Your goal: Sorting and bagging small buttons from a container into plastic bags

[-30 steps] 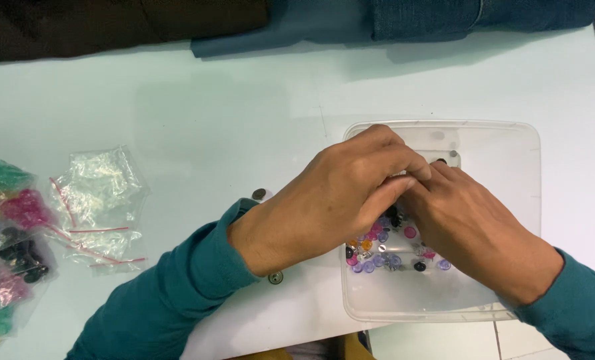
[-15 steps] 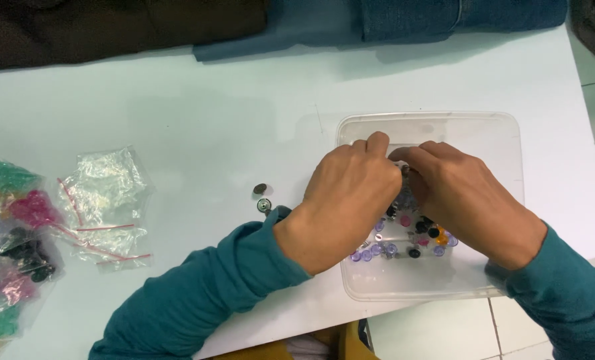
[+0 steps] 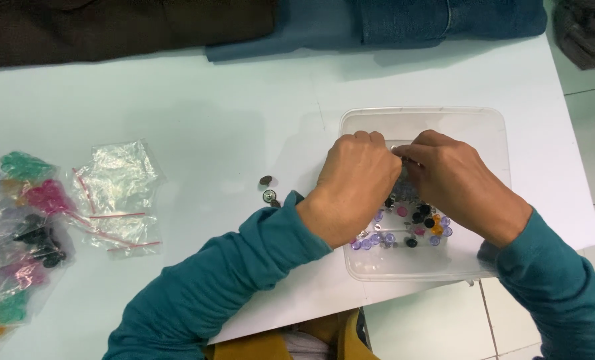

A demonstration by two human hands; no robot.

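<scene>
A clear plastic tray (image 3: 484,127) sits at the right of the pale table (image 3: 211,113), holding several small round buttons (image 3: 404,230) in purple, black, pink and orange. Both my hands hover over the tray with their fingertips meeting. My left hand (image 3: 357,180) and my right hand (image 3: 454,177) pinch something small and shiny between them; it is mostly hidden by the fingers. Teal sleeves cover both my forearms.
Two loose dark buttons (image 3: 267,189) lie on the table left of the tray. Small zip bags, empty clear ones (image 3: 114,197) and ones with coloured buttons (image 3: 24,227), lie at the left edge. Folded dark and blue cloth (image 3: 351,20) lines the far edge. Tiled floor shows at right.
The view has shifted a little, and my hands have drawn slightly toward the tray's far side. Their fingertips stay pressed together over the buttons.
</scene>
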